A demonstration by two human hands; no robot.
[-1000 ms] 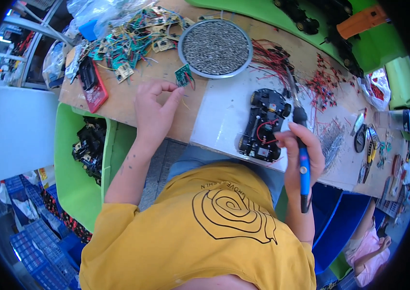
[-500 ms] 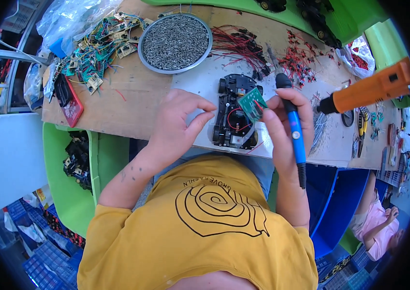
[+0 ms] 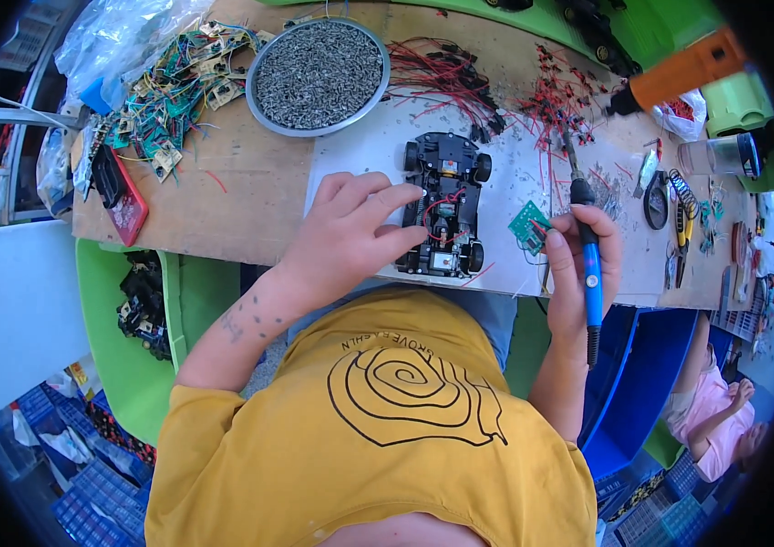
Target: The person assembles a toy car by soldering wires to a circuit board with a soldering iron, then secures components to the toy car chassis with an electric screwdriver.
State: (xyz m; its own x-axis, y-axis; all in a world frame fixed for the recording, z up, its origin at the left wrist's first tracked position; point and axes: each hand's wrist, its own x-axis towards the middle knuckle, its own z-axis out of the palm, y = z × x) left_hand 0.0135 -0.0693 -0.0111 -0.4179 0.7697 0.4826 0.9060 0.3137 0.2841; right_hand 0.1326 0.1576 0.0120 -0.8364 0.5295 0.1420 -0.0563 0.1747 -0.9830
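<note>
A black toy car chassis (image 3: pixel 460 202) lies on the white sheet in front of me, red wires showing in its middle. My left hand (image 3: pixel 347 228) is at the chassis's left edge, thumb and forefinger apart and their tips touching or very near it. To the right, my right hand (image 3: pixel 567 278) holds two things. A soldering iron (image 3: pixel 592 269) with a blue handle stands in its grip, tip pointing away from me. Between thumb and fingers it also pinches a small green circuit board (image 3: pixel 526 224) with red and dark wires.
A round metal dish (image 3: pixel 319 77) of small screws stands at the back, left of red and black wires (image 3: pixel 446 77). Circuit boards (image 3: pixel 164 105) are heaped at the left. An orange power tool (image 3: pixel 688 71) hangs at the right above cutters (image 3: pixel 681 228). A person in pink (image 3: pixel 715 415) sits far right.
My right hand has moved right with the iron and board, away from above the chassis. My left hand has moved right to the chassis's edge.
</note>
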